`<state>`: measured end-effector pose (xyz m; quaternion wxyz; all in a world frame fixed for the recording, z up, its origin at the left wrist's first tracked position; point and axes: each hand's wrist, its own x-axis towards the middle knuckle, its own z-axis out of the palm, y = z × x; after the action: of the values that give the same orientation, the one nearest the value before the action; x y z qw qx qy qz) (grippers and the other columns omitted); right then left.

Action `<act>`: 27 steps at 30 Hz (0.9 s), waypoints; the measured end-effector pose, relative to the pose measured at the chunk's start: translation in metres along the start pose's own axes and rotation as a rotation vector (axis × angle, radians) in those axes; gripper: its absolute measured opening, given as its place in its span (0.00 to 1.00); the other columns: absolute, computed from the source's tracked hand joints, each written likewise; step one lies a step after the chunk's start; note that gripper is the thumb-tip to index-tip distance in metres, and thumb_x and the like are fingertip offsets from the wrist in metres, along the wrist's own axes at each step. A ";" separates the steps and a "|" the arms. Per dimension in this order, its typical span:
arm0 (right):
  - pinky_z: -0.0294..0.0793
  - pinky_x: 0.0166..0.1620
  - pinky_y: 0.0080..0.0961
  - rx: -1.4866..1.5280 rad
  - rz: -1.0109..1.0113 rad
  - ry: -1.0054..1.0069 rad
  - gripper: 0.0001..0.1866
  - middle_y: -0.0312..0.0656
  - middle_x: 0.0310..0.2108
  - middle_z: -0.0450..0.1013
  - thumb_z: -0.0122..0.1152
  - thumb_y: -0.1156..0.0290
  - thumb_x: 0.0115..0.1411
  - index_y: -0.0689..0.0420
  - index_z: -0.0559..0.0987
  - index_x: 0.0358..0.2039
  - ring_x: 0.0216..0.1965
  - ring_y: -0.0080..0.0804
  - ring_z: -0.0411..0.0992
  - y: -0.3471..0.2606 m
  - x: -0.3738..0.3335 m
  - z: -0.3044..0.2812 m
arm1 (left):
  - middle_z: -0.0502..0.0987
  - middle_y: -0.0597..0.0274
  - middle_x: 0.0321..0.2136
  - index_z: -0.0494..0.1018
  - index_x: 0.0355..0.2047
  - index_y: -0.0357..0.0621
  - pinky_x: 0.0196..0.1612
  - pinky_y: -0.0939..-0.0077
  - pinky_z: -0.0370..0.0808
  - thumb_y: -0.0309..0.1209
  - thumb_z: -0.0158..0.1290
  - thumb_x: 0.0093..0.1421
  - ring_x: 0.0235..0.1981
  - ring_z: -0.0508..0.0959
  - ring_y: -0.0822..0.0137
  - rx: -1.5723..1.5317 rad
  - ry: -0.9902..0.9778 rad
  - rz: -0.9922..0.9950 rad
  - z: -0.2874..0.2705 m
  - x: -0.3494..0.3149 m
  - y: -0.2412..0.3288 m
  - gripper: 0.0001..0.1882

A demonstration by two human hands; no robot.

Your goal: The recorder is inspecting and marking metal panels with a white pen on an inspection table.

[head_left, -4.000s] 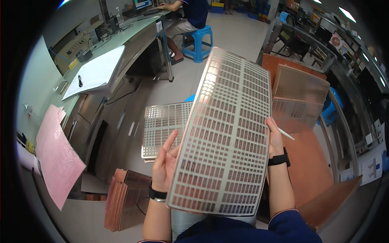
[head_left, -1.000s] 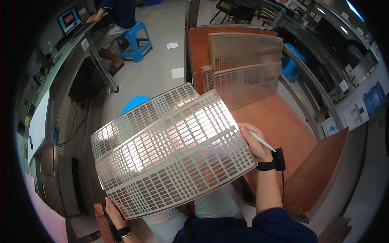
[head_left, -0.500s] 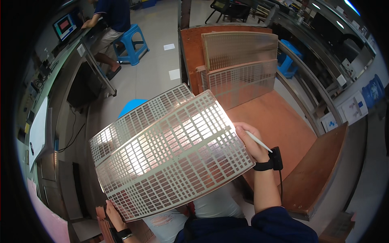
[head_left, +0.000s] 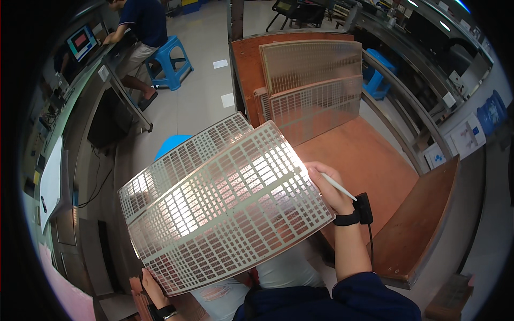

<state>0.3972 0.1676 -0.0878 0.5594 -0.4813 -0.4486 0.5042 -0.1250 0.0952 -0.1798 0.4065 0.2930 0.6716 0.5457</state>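
Note:
A large shiny copper circuit board panel [head_left: 232,206], patterned with many small rectangles, is held tilted in front of me. My left hand [head_left: 154,286] is closed on its lower left corner, the fingers partly hidden behind it. My right hand [head_left: 327,187] grips its right edge. A slim white pen-like stick [head_left: 339,186] also rests in the right hand, pointing toward the wrist. Behind the held panel, on its far left side, a second similar panel [head_left: 184,156] shows, partly covered; what bears it is mostly hidden.
An orange-brown board platform [head_left: 356,155] lies to the right, with several panels [head_left: 316,107] leaning at its back. A blue stool [head_left: 172,61] with a seated person [head_left: 144,24] is at the far left, near a bench with a monitor [head_left: 82,43]. Reddish-brown sheets [head_left: 140,299] stand below my left hand.
The view has shifted slightly, moving the surroundings a little in the picture. Both hands keep their hold on the panel, which stays at nearly the same tilt.

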 end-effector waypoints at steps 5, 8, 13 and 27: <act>0.70 0.41 0.17 -0.010 -0.021 -0.010 0.17 0.39 0.36 0.74 0.46 0.64 0.65 0.65 0.74 0.43 0.36 0.19 0.70 -0.001 0.000 0.000 | 0.76 0.63 0.30 0.71 0.35 0.35 0.34 0.81 0.71 0.43 0.39 0.67 0.29 0.74 0.75 0.015 0.007 0.018 0.003 -0.001 0.002 0.21; 0.70 0.41 0.17 -0.018 -0.020 -0.004 0.17 0.39 0.36 0.74 0.46 0.64 0.65 0.65 0.74 0.43 0.36 0.19 0.70 0.000 -0.001 -0.001 | 0.76 0.64 0.29 0.71 0.34 0.36 0.32 0.81 0.71 0.43 0.39 0.67 0.27 0.73 0.76 0.002 0.011 0.005 0.007 -0.003 0.004 0.21; 0.69 0.42 0.17 -0.004 -0.007 -0.013 0.16 0.39 0.37 0.74 0.46 0.65 0.65 0.65 0.74 0.43 0.37 0.19 0.70 0.002 0.000 -0.002 | 0.76 0.67 0.28 0.72 0.31 0.39 0.31 0.83 0.70 0.41 0.41 0.66 0.26 0.73 0.77 -0.054 0.034 0.004 0.004 -0.003 0.004 0.18; 0.63 0.28 0.11 0.011 0.142 -0.013 0.19 0.35 0.32 0.71 0.45 0.68 0.64 0.65 0.68 0.52 0.27 0.11 0.63 0.056 -0.017 0.018 | 0.74 0.62 0.37 0.72 0.36 0.30 0.41 0.83 0.68 0.42 0.43 0.66 0.36 0.71 0.77 0.136 0.109 0.041 -0.061 0.021 -0.011 0.22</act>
<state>0.3705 0.1539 -0.1407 0.5220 -0.5054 -0.4140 0.5483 -0.1879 0.0798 -0.1904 0.3375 0.3036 0.7221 0.5220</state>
